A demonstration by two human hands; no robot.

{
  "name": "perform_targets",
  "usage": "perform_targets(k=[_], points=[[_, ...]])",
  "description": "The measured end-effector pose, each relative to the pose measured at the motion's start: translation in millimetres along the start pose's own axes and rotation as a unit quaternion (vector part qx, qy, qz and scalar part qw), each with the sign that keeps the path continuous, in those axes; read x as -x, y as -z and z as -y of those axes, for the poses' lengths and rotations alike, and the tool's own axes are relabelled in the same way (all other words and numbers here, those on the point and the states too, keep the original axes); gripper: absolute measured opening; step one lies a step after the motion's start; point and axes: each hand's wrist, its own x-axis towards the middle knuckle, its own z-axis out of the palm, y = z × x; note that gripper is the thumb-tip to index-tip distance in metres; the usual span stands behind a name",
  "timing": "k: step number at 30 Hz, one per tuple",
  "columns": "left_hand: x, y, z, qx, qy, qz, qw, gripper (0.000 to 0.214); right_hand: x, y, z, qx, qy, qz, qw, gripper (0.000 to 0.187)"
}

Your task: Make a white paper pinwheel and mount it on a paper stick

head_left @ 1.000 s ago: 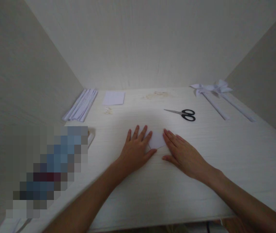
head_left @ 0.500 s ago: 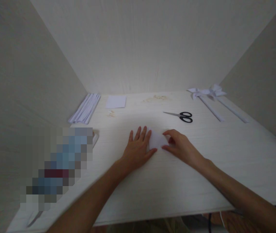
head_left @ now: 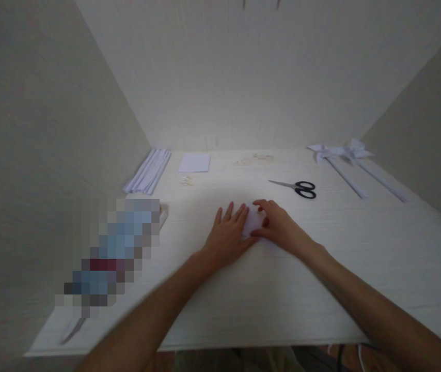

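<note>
On the white table, a small white sheet of paper (head_left: 251, 223) lies between my hands, partly covered by both. My left hand (head_left: 226, 237) rests flat with fingers spread, its fingertips and thumb pressing the paper's left side. From the right, my right hand (head_left: 281, 226) has bent fingers and thumb at the paper's right edge. That edge seems to be lifted or folded over, though the fingers hide most of it. Scissors with black handles (head_left: 305, 189) lie beyond my right hand.
Rolled white paper sticks (head_left: 148, 172) lie at the back left beside a white paper square (head_left: 194, 163). Small pale pieces (head_left: 185, 180) and rubber bands (head_left: 259, 157) are nearby. Two paper pinwheels on sticks (head_left: 346, 175) lie at the back right. A blurred-out item (head_left: 115, 253) sits left.
My right hand has moved closer to the left hand, bringing the paper's right edge along, so less paper shows. The left hand still presses down. The view has shifted slightly.
</note>
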Motion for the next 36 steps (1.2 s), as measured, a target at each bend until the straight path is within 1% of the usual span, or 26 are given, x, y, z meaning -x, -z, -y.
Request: perform_targets(k=[3, 6, 8, 11, 13, 15, 17, 18, 20, 22, 23, 25, 28, 31, 32, 33, 34, 35, 36], points=[[-1.7, -0.7, 2.1, 0.066, -0.015, -0.014, 0.998, 0.066, -2.7, -4.8, -6.8, -0.047, -0.006, -0.029, 0.998, 0.068], [-4.5, -1.0, 3.6, 0.165, -0.025, -0.047, 0.985, 0.065, -4.4, -8.2, -7.3, -0.063, 0.003, -0.065, 0.996, 0.077], [-6.1, -0.5, 3.6, 0.243, -0.026, -0.068, 0.967, 0.066, -4.3, -9.2, -5.5, -0.078, -0.003, -0.080, 0.994, 0.083], [-7.6, 0.4, 3.3, 0.364, -0.019, -0.093, 0.927, 0.066, -3.6, -9.7, -3.2, -0.158, -0.039, -0.062, 0.985, 0.086], [-8.8, 0.4, 4.3, 0.440, -0.002, -0.123, 0.890, 0.068, -3.8, -9.8, -2.5, -0.247, -0.057, -0.061, 0.965, 0.084], [-10.5, 0.2, 6.8, 0.495, 0.036, -0.159, 0.854, 0.071, -5.1, -9.8, -2.3, -0.336, -0.067, -0.083, 0.936, 0.081], [-12.8, 0.6, 9.7, 0.529, 0.083, -0.182, 0.825, 0.066, -7.1, -9.4, -2.2, -0.410, -0.074, -0.104, 0.903, 0.078], [-13.8, 1.4, 10.7, 0.541, 0.105, -0.184, 0.814, 0.059, -8.1, -9.2, -2.0, -0.438, -0.075, -0.112, 0.889, 0.075], [-15.3, 4.1, 11.1, 0.560, 0.133, -0.168, 0.800, 0.038, -9.8, -8.8, -1.6, -0.476, -0.073, -0.126, 0.867, 0.067], [-15.8, 7.6, 9.4, 0.573, 0.142, -0.145, 0.794, 0.020, -10.4, -9.5, -0.9, -0.494, -0.067, -0.133, 0.857, 0.058], [-15.7, 9.3, 8.1, 0.577, 0.143, -0.137, 0.792, 0.017, -10.4, -10.5, -0.5, -0.495, -0.063, -0.130, 0.857, 0.053], [-15.5, 11.9, 5.7, 0.584, 0.140, -0.138, 0.787, 0.016, -9.9, -13.8, 0.7, -0.485, -0.050, -0.118, 0.865, 0.041], [-15.8, 12.4, 4.9, 0.592, 0.148, -0.160, 0.776, 0.016, -10.1, -18.4, 1.6, -0.452, -0.026, -0.093, 0.887, 0.028], [-17.1, 9.4, 7.9, 0.617, 0.163, -0.184, 0.748, 0.017, -13.8, -11.4, -4.7, -0.397, 0.017, -0.067, 0.915, 0.018], [-17.5, 8.1, 9.2, 0.629, 0.167, -0.192, 0.734, 0.017, -15.8, -4.9, -10.3, -0.351, 0.029, -0.085, 0.932, 0.016], [-17.9, 6.8, 10.5, 0.643, 0.168, -0.200, 0.720, 0.018, -17.9, 3.4, -18.1, -0.281, 0.038, -0.119, 0.952, 0.018], [-18.1, 5.8, 11.6, 0.656, 0.168, -0.204, 0.706, 0.018, -19.9, 12.8, -28.1, -0.193, 0.037, -0.180, 0.964, 0.018], [-18.2, 5.1, 12.6, 0.669, 0.169, -0.208, 0.694, 0.019, -21.7, 22.7, -40.1, -0.101, 0.022, -0.238, 0.966, 0.017], [-18.2, 4.7, 13.3, 0.678, 0.169, -0.209, 0.684, 0.019, -23.0, 32.0, -53.3, -0.023, 0.003, -0.273, 0.962, 0.016]])
